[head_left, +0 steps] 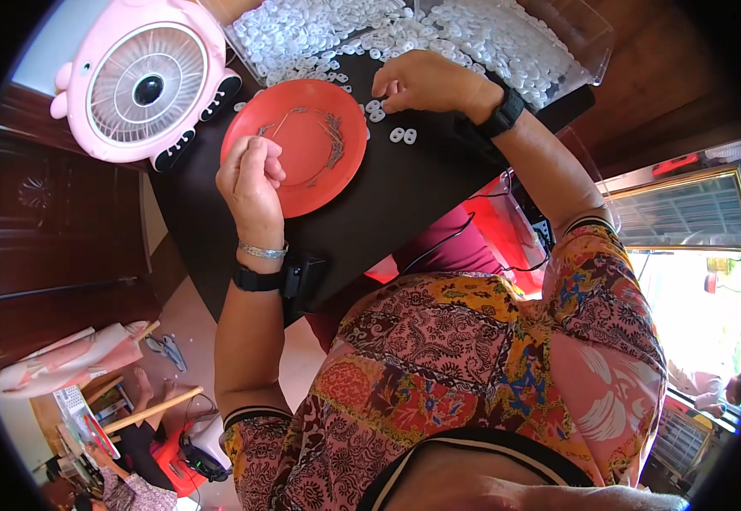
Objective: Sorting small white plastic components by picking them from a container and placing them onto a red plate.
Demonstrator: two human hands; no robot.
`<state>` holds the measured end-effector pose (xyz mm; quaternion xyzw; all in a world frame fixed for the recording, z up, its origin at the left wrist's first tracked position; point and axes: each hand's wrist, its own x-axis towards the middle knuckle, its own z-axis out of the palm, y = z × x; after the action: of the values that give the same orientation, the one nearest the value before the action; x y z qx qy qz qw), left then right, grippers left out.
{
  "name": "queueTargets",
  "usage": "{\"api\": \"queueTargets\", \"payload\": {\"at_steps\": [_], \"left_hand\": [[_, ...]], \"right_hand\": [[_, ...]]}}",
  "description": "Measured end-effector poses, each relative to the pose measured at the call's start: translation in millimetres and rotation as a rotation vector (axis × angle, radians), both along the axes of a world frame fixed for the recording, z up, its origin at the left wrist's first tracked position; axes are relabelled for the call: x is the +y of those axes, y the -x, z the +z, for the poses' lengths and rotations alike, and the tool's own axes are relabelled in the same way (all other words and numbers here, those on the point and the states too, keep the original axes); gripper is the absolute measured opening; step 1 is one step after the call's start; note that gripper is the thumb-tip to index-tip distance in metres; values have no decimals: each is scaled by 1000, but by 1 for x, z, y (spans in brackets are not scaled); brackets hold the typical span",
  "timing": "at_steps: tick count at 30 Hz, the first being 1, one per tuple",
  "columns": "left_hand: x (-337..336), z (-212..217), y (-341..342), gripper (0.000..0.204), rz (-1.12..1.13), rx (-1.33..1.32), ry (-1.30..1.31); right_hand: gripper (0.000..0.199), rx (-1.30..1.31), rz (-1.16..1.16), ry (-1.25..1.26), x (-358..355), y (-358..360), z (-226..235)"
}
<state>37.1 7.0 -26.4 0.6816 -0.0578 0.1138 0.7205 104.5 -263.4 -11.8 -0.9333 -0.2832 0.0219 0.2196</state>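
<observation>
My left hand point(253, 183) is closed in a pinch over the left side of a round red plate point(302, 200). Thin brown pin-like pieces point(334, 140) lie in a loose ring on the plate. One slender piece point(282, 125) shows just past the left fingertips; whether they grip it is unclear. My right hand point(430, 81) is right of the plate, its fingers curled down and closed beside a few small white two-hole plastic pieces point(376, 111). What those fingers hold, if anything, is hidden. Two more white pieces point(403, 135) lie nearer me on the black tabletop point(370, 226).
Clear bins heaped with white pieces point(302, 30) point(507, 51) stand along the far edge. At the far left is a pink animal-shaped fan point(98, 102). Black cables point(451, 238) hang by the table's right side. Another person point(136, 477) is at lower left, beyond the table.
</observation>
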Motion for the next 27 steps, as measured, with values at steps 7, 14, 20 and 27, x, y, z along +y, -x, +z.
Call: {"api": "queueTargets", "payload": {"at_steps": [7, 14, 20, 27], "left_hand": [[3, 0, -1, 26, -12, -16, -8], [1, 1, 1, 26, -6, -3, -3], [1, 2, 0, 25, -13, -4, 31], [6, 3, -3, 24, -6, 21, 10]], "right_hand": [[21, -93, -25, 119, 5, -4, -7], [17, -265, 7, 88, 19, -28, -5], [16, -219, -26, 128, 44, -49, -18], [16, -198, 14, 244, 37, -48, -4]]}}
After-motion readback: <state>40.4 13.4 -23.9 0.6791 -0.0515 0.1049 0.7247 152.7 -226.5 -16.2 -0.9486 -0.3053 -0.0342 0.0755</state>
